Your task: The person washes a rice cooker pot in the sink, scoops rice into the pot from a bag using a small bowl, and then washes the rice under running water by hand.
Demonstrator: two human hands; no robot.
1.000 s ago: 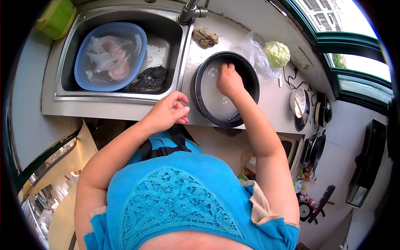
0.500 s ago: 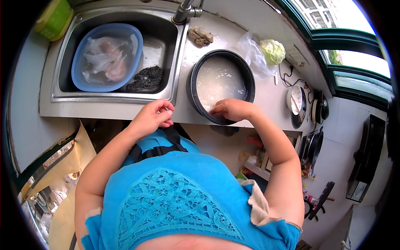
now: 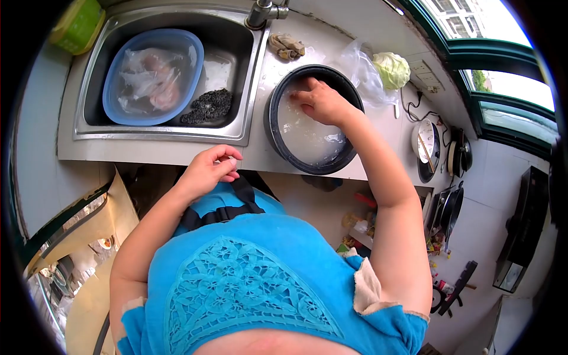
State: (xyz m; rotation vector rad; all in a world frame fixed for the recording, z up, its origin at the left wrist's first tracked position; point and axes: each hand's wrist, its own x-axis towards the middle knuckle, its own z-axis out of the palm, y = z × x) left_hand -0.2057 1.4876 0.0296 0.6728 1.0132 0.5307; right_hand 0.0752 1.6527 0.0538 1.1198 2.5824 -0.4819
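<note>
A dark round pot (image 3: 273,127) stands on the counter beside the sink. It holds cloudy whitish water (image 3: 313,142), with pale matter beneath that I cannot make out clearly. My right hand (image 3: 322,103) reaches into the pot near its far side. Its fingers are spread, their tips dipping into the water, and no object shows in them. Just in front of the counter edge, close to my body, my left hand (image 3: 212,168) hangs with fingers curled in and thumb against them. It appears to hold nothing.
The steel sink (image 3: 160,135) holds a blue basin (image 3: 109,97) with bagged pale meat in water (image 3: 155,77), plus a dark mesh scrubber (image 3: 207,106). Around the pot are a crumpled brown cloth (image 3: 287,46), a plastic bag (image 3: 359,74), a cabbage (image 3: 391,70) and a bowl with chopsticks (image 3: 422,141).
My right hand has moved from the pot's near rim to its far side, its fingers spreading. The left hand stays curled in nearly the same place. The view has shifted slightly.
</note>
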